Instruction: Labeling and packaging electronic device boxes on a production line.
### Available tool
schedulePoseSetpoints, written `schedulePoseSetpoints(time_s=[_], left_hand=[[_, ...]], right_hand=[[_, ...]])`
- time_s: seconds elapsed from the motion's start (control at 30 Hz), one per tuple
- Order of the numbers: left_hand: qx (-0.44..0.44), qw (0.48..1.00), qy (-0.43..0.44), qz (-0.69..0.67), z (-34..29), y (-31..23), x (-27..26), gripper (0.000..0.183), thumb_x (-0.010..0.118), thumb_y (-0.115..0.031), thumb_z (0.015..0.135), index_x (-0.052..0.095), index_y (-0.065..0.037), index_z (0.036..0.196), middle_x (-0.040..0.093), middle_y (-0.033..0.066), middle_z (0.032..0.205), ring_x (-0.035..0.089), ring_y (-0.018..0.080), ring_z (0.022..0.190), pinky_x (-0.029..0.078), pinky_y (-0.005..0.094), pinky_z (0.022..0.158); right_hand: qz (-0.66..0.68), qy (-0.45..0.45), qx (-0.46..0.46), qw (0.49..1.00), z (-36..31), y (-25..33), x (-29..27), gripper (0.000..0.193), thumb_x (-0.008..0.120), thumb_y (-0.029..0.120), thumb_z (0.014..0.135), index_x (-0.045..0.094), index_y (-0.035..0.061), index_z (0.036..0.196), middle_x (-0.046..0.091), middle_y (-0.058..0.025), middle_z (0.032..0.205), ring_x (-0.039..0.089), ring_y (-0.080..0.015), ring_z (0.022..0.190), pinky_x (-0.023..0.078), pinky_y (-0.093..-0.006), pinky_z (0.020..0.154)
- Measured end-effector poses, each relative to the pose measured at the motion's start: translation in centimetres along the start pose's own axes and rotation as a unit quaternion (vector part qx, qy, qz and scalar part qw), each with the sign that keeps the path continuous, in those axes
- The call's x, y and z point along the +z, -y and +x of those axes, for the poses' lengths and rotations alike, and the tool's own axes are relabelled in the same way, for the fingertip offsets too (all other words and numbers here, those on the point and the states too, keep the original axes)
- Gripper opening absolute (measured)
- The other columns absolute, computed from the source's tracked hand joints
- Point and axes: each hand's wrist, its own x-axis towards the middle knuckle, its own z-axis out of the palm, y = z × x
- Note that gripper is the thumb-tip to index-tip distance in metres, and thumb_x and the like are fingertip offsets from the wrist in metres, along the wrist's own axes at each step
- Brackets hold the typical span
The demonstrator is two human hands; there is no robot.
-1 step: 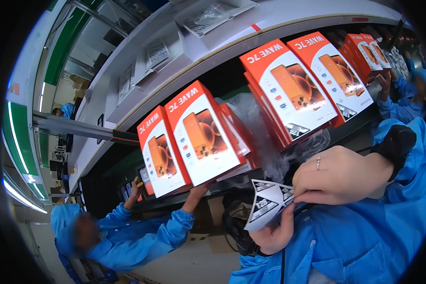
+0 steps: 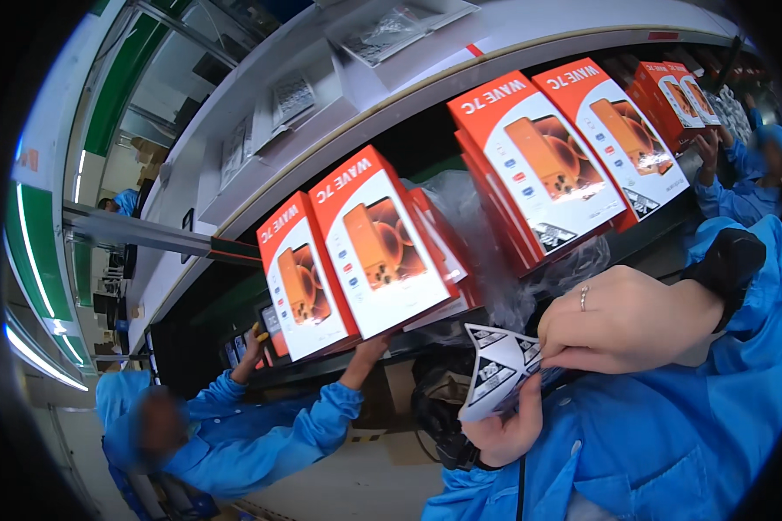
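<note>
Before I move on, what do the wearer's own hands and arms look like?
The right hand is ungloved, with a thin silver ring, a black cuff and a blue sleeve. The left hand is ungloved too, with a bulky black wristband.

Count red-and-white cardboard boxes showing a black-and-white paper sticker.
2: the left box and right box of the near pair above the right hand. Far boxes are too small to tell; more may be hidden.

Clear plastic (image 2: 478, 226) clogs gap btwn L boxes (image 2: 361, 256) & R boxes (image 2: 569, 161) nr R hand (image 2: 604, 317); free beyond.
</note>
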Motion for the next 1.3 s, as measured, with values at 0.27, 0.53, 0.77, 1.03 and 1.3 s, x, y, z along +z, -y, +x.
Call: schedulePoseSetpoints(time_s=[0.27, 0.53, 0.77, 1.03, 1.3], left_hand=[[0.016, 0.985, -0.149, 0.082, 1.5, 1.4, -6.9, 0.045, 0.049, -0.004, 0.086, 0.031, 0.013, 0.123, 0.05, 0.026, 0.114, 0.054, 0.0275, 0.1, 0.042, 0.0345, 0.088], [0.03, 0.986, -0.153, 0.052, 2.5, 2.6, -12.0, 0.047, 0.045, -0.003, 0.085, 0.028, 0.01, 0.126, 0.048, 0.0252, 0.119, 0.054, 0.0269, 0.104, 0.044, 0.034, 0.089], [0.052, 0.983, -0.149, 0.099, 3.6, 3.0, -13.5, 0.039, 0.047, -0.008, 0.085, 0.033, 0.011, 0.115, 0.055, 0.026, 0.107, 0.061, 0.0244, 0.092, 0.048, 0.0293, 0.079], [0.051, 0.981, -0.158, 0.101, 3.8, 3.7, -13.5, 0.038, 0.047, -0.009, 0.085, 0.032, 0.01, 0.115, 0.057, 0.026, 0.105, 0.062, 0.0236, 0.086, 0.049, 0.0276, 0.076], [0.05, 0.98, -0.156, 0.117, 3.2, 2.1, -13.4, 0.041, 0.049, -0.012, 0.086, 0.031, 0.009, 0.117, 0.055, 0.026, 0.107, 0.064, 0.0241, 0.083, 0.05, 0.0277, 0.074]], right_hand=[[-0.052, 0.057, -0.032, 0.996, 6.2, 3.5, 1.9, 0.018, 0.058, 0.017, 0.078, 0.051, 0.0001, 0.079, 0.052, -0.0111, 0.072, 0.058, -0.0265, 0.061, 0.049, -0.0347, 0.053], [0.114, 0.115, 0.178, 0.971, 15.9, -0.5, 1.1, 0.016, 0.058, 0.011, 0.079, 0.063, -0.0045, 0.078, 0.063, -0.0109, 0.063, 0.063, -0.0152, 0.058, 0.049, -0.0256, 0.055], [0.199, 0.166, 0.295, 0.919, 17.6, -0.5, 1.1, 0.017, 0.06, 0.013, 0.081, 0.062, -0.0038, 0.077, 0.062, -0.0088, 0.06, 0.061, -0.0127, 0.054, 0.047, -0.0245, 0.051], [0.128, 0.182, 0.277, 0.935, 17.5, -0.7, 1.2, 0.017, 0.059, 0.014, 0.081, 0.06, -0.0032, 0.078, 0.062, -0.0087, 0.063, 0.062, -0.0155, 0.058, 0.049, -0.0271, 0.055], [0.014, 0.096, 0.128, 0.987, 16.1, -1.1, 2.8, 0.022, 0.064, 0.017, 0.074, 0.054, -0.0021, 0.073, 0.059, -0.0169, 0.07, 0.061, -0.0296, 0.068, 0.048, -0.0347, 0.063]])
